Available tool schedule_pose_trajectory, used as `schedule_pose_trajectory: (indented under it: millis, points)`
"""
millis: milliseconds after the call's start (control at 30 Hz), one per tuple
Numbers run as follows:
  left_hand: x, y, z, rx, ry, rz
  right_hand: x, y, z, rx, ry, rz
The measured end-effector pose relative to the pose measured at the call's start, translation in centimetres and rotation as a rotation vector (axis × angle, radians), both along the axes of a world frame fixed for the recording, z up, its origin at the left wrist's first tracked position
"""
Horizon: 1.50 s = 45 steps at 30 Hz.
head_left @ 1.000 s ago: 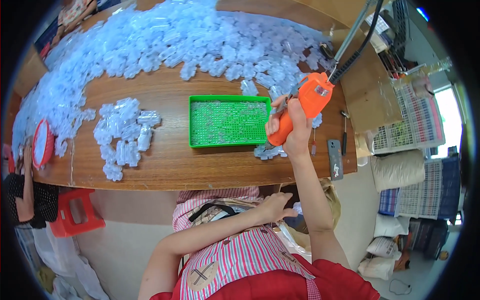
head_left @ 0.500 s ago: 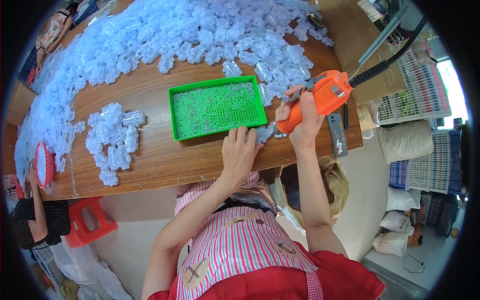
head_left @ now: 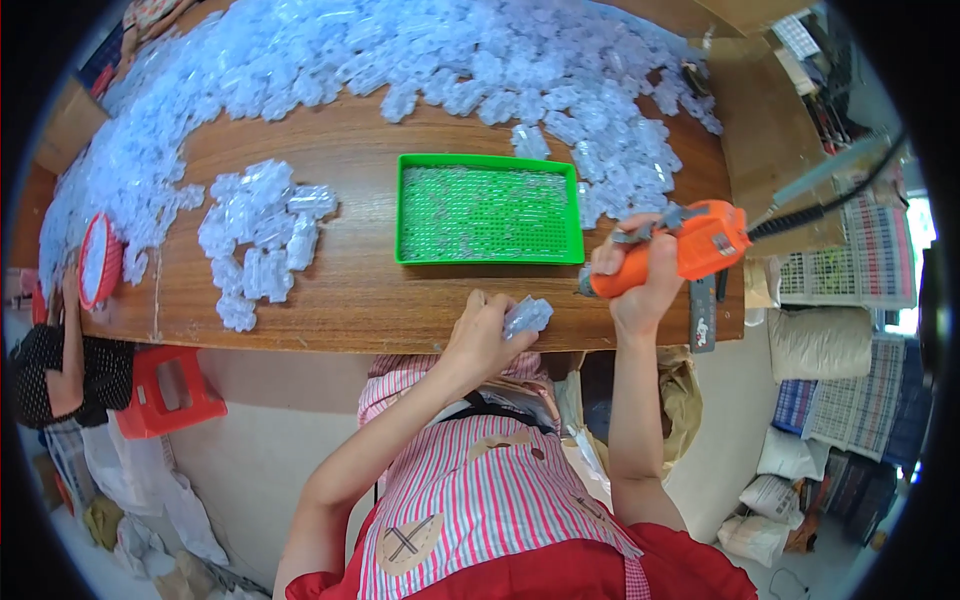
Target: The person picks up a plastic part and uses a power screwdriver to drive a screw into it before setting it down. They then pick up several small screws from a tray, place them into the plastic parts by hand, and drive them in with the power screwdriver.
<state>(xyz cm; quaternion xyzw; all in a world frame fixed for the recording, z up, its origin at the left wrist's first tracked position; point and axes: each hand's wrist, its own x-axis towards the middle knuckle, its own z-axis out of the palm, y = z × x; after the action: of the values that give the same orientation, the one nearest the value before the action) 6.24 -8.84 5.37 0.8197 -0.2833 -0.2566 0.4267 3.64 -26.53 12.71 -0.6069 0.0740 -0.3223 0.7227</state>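
Note:
Above the front edge of the wooden table [head_left: 370, 310], my left hand [head_left: 474, 335] is closed round a clear plastic part [head_left: 530, 317], whose right end sticks out past the fingers. My right hand [head_left: 645, 290] grips an orange electric screwdriver [head_left: 712, 240], its tip pointing left and its black cable leading off to the upper right. The tip is apart from the plastic part. Just beyond both hands lies a green tray [head_left: 398, 215] with many tiny metal pieces, which look like screws, scattered over its holed bottom.
A large heap of clear plastic parts [head_left: 400, 50] runs along the table's back and left. A smaller pile [head_left: 262, 240] lies left of the tray. On the right is a phone [head_left: 703, 318]. At far left another person's hand is beside a red basket [head_left: 112, 262].
My left hand has drawn back from the tray toward the table edge, carrying the plastic part. The screwdriver's tip has come away from that part. The view has shifted.

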Motion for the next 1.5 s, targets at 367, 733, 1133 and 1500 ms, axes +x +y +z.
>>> schedule_pose_trajectory:
  millis: [367,733,1133,1500]
  points:
    - [-4.8,11.1,-2.4,-0.428,1.036,0.321,-0.1,9.7,-2.3,0.115,-0.033,0.407]
    - [-4.7,10.6,-4.0,-0.484,1.081,0.438,0.6,13.1,-3.7,0.187,-0.029,0.545]
    - [-5.2,10.0,-4.2,-0.515,1.001,0.469,0.8,13.4,-5.4,0.003,0.004,0.583]
    - [-5.2,10.1,-4.2,-0.487,0.805,0.427,0.9,13.4,-6.0,-0.061,-0.036,0.643]
